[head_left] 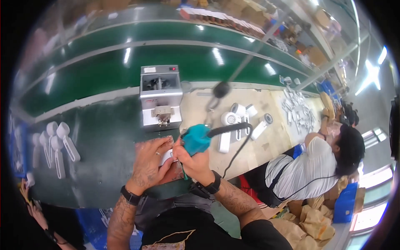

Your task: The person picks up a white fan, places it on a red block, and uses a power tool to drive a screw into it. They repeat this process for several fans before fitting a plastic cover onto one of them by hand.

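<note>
In front of me my right hand (195,163) is wrapped round a teal electric screwdriver (196,139), which hangs from a cord with a black cable trailing off it. My left hand (148,163) holds a small white plastic part (166,157) against a reddish-brown work pad (170,177). Both hands meet at this part, and the fingers cover much of it. The tool's tip is hidden behind my right hand. Just beyond stands a grey screw feeder (161,98). Several white handheld fans (224,141) lie to the right of the tool.
More white fan-shaped pieces (58,156) lie on the green table (104,146) at left. A heap of white parts (298,110) covers the far right. A co-worker in a white top (308,166) sits at right; another person's hand (26,192) shows at the left edge. A green conveyor (112,62) runs behind.
</note>
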Demonstrator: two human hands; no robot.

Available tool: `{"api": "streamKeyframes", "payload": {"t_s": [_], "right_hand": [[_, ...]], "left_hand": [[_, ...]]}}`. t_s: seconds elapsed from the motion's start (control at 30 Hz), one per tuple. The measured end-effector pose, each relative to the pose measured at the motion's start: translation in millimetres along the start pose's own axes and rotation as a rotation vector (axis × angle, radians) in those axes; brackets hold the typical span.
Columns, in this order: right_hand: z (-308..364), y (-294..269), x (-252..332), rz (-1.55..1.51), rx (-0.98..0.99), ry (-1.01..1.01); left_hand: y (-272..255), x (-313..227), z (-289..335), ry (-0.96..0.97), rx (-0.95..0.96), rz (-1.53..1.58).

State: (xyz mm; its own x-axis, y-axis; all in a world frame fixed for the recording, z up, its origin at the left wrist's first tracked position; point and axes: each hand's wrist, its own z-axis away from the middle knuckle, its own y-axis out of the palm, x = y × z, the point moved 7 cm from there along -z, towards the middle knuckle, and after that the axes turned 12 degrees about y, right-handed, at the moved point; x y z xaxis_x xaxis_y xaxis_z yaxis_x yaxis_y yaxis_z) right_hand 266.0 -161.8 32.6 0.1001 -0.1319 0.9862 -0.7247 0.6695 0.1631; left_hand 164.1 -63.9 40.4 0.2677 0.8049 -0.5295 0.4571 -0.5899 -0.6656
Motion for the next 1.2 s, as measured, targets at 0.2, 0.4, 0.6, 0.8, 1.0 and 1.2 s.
{"api": "streamKeyframes", "payload": {"t_s": [0.2, 0.4, 0.6, 0.8, 1.0, 1.2], "right_hand": [[20.1, -6.2, 41.6, -0.1, 0.012, 0.018], [62.8, -33.4, 94.6, -0.206, -0.116, -0.276], [79.2, -66.8, 53.5, -0.064, -0.233, -0.122], [92.7, -78.6, 45.6, -0.045, -0.244, -0.119], [95.7, -73.6, 43.0, -0.056, -0.16, -0.087], [125.7, -104.9, 38.3, -0.056, -0.219, -0.008]], "left_hand": [[13.2, -23.5, 22.0, 0.181, 0.142, -0.145], [-63.8, 3.9, 77.4, -0.095, -0.179, -0.246], [-152.7, 95.5, 148.2, -0.513, -0.345, -0.725], [-78.7, 11.0, 7.3, -0.282, -0.33, -0.226], [119.9, -13.3, -106.9, 0.138, -0.062, 0.008], [209.2, 17.2, -137.3, -0.019, -0.006, 0.041]]}}
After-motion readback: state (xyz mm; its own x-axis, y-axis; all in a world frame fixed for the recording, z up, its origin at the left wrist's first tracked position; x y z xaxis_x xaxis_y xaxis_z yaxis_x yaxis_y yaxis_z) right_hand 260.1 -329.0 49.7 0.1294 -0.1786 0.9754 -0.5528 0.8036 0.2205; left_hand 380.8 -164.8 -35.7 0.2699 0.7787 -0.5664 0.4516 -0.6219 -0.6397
